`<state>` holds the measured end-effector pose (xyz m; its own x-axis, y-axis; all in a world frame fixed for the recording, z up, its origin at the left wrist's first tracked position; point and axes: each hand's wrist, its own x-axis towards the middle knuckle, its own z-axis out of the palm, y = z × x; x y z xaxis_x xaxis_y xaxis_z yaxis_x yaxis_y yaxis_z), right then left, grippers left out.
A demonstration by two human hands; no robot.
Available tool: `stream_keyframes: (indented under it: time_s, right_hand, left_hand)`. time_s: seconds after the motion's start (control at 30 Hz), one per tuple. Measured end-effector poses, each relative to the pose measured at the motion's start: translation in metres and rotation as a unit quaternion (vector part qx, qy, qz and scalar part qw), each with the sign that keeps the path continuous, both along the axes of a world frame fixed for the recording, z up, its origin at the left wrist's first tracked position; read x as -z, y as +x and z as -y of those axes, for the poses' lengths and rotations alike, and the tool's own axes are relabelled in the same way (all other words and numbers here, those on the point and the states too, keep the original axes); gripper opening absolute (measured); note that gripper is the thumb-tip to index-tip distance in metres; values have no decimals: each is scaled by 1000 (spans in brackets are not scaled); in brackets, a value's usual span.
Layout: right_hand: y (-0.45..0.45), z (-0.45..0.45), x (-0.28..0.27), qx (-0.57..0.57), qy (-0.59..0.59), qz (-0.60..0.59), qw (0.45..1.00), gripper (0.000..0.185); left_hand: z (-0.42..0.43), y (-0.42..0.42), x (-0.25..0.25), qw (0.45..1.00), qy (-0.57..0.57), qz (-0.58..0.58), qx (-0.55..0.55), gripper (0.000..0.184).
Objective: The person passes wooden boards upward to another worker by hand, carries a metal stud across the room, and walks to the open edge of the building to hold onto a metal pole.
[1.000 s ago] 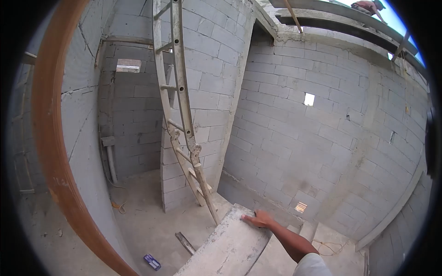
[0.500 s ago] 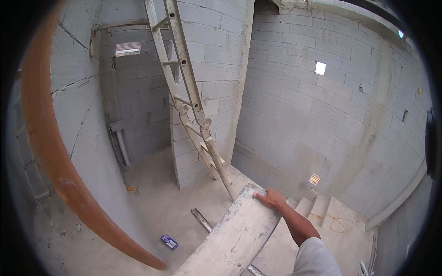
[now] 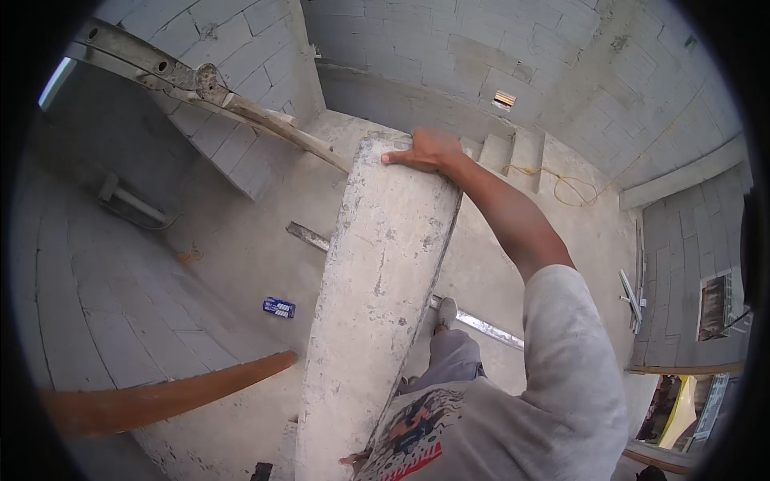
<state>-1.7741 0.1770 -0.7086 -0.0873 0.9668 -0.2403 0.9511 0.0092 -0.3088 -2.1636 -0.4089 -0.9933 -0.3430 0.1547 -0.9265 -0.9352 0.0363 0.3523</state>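
The slab (image 3: pixel 377 264) takes the middle of the view, its far end at 12 o'clock and its near end running out of view between 6 and 7 o'clock. At 11 o'clock the foot of the ladder (image 3: pixel 273 124) comes close to its far left corner, so room is tight there. Along the left edge, bare floor (image 3: pixel 241 256) opens toward 9 o'clock, with a blue box (image 3: pixel 279 307) lying at 8 o'clock and the tip of a brown beam (image 3: pixel 200 385) near the slab below it. On the other side, the shirt (image 3: pixel 561 361) and a shoe (image 3: pixel 447 311) crowd the edge from 4 to 6 o'clock, beside a metal bar (image 3: pixel 485 325); more open floor lies at 3 o'clock, short of a yellow cord (image 3: pixel 573 188) and the steps (image 3: pixel 513 152) at 1 o'clock. The slab is long, flat and pale, pitted with grey patches and dark specks, its right edge dark. The right hand (image 3: pixel 433 151) is clamped on its far end, thumb on top, other fingers out of sight. Of the left hand (image 3: pixel 353 459), only a sliver shows by the near right edge; its grip I cannot tell
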Motion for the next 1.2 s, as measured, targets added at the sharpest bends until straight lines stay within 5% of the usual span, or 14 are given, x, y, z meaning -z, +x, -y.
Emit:
stream_keyframes:
  time_s: [0.2, 0.3, 0.77, 1.07, 1.1, 1.17, 1.2]
  right_hand:
    - [13, -2, -1, 15, 25, 8, 1000, 92]
    - [-19, 18, 11, 23, 67, 28, 997, 89]
    - [-9, 35, -11, 59, 148, 73, 985, 91]
    - [2, 46, -9, 115, 126, 97, 980, 105]
    - [4, 41, -5, 124, 127, 119, 977, 104]
    - [6, 44, -16, 160, 51, 123, 978, 105]
    - [5, 48, -19, 168, 26, 128, 977, 106]
  left_hand:
    - [28, -9, 13, 999, -34, 1, 12, 102]
    - [46, -30, 68, 1000, -25, 13, 11, 102]
    - [52, -64, 151, 1000, -16, 2, -22, 103]
    - [12, -103, 141, 993, -52, 28, -103, 103]
    - [15, -121, 169, 993, -46, 28, -103, 103]
    - [33, -149, 209, 995, -81, 19, -52, 101]
    - [16, -168, 182, 995, -95, 3, -15, 101]
